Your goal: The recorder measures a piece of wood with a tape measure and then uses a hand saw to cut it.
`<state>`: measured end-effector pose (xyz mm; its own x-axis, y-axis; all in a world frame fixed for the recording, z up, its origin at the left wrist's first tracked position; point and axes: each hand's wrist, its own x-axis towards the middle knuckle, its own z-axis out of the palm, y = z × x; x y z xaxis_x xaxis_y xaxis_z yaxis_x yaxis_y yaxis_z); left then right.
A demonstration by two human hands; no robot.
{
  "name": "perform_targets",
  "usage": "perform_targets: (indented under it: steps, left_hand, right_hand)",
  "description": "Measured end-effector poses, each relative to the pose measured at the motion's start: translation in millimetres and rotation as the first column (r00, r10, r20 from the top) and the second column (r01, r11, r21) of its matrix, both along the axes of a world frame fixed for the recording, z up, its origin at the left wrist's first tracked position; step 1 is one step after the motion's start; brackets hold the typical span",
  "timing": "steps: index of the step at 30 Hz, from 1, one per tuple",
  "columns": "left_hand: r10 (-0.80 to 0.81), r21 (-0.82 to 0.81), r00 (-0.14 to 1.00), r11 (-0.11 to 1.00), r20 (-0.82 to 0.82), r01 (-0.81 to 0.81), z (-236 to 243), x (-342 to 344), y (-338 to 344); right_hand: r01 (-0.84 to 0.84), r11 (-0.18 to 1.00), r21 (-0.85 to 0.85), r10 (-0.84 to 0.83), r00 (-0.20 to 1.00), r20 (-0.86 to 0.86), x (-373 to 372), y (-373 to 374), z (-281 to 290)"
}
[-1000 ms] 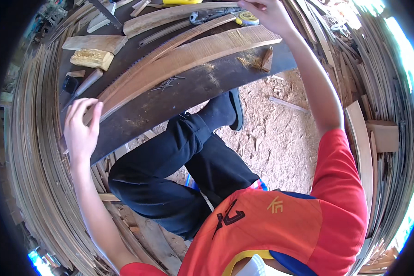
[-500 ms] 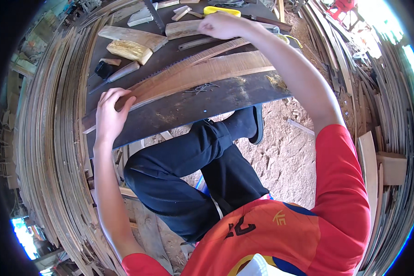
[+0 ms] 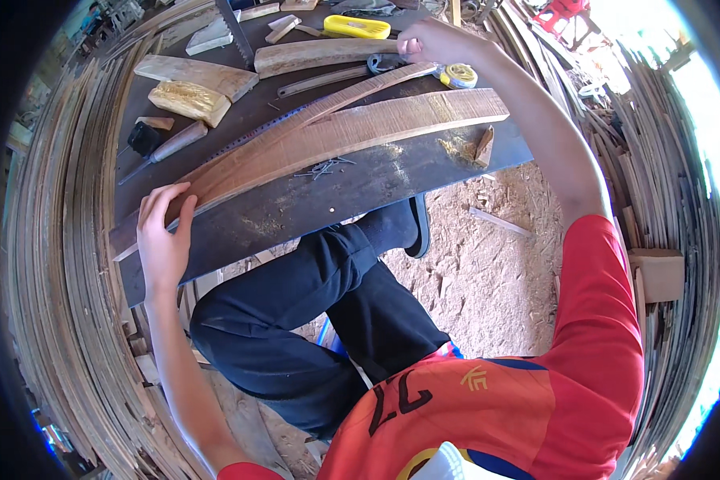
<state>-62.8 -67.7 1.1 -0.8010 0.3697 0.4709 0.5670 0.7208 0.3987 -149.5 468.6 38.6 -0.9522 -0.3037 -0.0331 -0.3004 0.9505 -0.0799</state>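
A long curved wooden plank lies along the dark bench. My left hand is at its left end, fingers bent over the wood and thumb at the near side. Beside its far edge runs a thin wooden strip. My right hand is at the far right, its fingers curled in; what they hold, if anything, is hidden. Closest to it are a yellow oblong case, a dark ring-shaped tool and a yellow tape measure.
Several nails lie before the plank, near a small wood offcut. Wood blocks, a handled tool and a saw blade occupy the far left. Stacked wood strips flank the bench.
My right hand has moved right, past the yellow case, and its fingers are still curled. My left hand stays at the plank's end. The whole view has shifted, uncovering the tape measure and offcut.
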Motion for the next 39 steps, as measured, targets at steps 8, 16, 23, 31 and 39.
perform_targets:
  steps: [8, 16, 23, 31, 39]
  left_hand:
    - [-0.034, -0.055, 0.999, 0.998, 0.015, 0.035, 7.7, 4.8, -3.9]
    - [-0.115, 0.013, 0.993, 0.993, 0.029, 0.115, 8.7, 19.4, -0.1]
    - [-0.079, -0.042, 0.995, 0.996, -0.054, 0.076, 15.6, 31.6, -4.1]
    - [-0.007, 0.152, 0.997, 0.988, 0.082, -0.006, 11.8, 51.3, 20.9]
    - [-0.017, 0.207, 0.984, 0.978, 0.179, -0.021, 23.5, 72.2, 42.8]
  right_hand:
    - [-0.006, 0.995, 0.096, 0.005, 1.000, 0.015, 1.8, -13.7, 11.3]
    - [-0.120, 0.950, 0.289, 0.041, 0.963, 0.267, -30.9, -18.3, 19.2]
    - [-0.231, 0.964, 0.135, 0.243, 0.967, -0.077, -24.6, -29.1, 43.4]
    - [-0.188, 0.981, 0.038, 0.191, 0.938, -0.289, 94.8, -40.5, 52.3]
    - [0.070, 0.911, -0.406, -0.187, 0.949, -0.255, 226.3, -62.0, -24.2]
